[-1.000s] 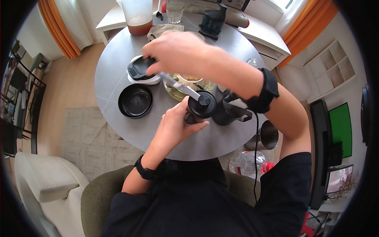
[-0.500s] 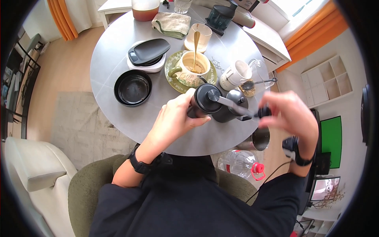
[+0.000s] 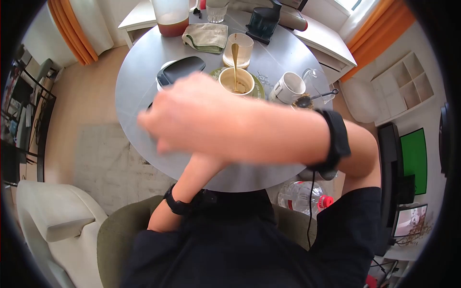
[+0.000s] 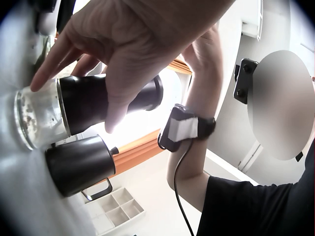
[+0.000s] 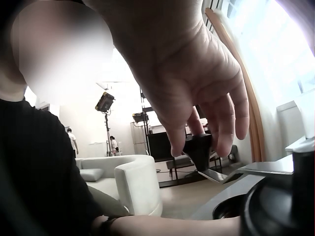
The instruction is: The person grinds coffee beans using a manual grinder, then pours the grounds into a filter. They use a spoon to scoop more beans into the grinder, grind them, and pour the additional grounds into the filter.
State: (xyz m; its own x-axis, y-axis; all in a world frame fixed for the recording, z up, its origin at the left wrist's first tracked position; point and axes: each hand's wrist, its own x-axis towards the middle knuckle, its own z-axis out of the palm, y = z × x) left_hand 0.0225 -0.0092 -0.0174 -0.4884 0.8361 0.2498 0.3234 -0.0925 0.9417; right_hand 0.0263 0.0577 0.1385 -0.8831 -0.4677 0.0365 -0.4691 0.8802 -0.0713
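My left hand [image 4: 118, 49] grips the black body of a hand coffee grinder [image 4: 81, 105] in the left wrist view. The grinder's clear glass bottom [image 4: 44, 118] is close over the grey table. At the right wrist, my right hand [image 5: 202, 83] pinches the black crank knob [image 5: 199, 150] with thumb and fingertips. A metal crank arm [image 5: 266, 168] runs from the knob to the grinder's lid [image 5: 270, 206]. In the head view, the right forearm hides the grinder and most of the left hand. A black lidded pot [image 4: 81, 164] with a handle stands beside the grinder.
A cream cup [image 3: 246, 86] holding a gold spoon [image 3: 235, 60] sits on a green plate [image 3: 259, 89]. Around it are a ribbed glass [image 3: 242, 45], a white mug [image 3: 290, 86], a dark scoop [image 3: 185, 68], a folded cloth [image 3: 206, 38] and a jug of brown liquid [image 3: 173, 29].
The right hand has swung round with the crank, from the far side to the right, then across to the left. The left hand keeps hold of the grinder.
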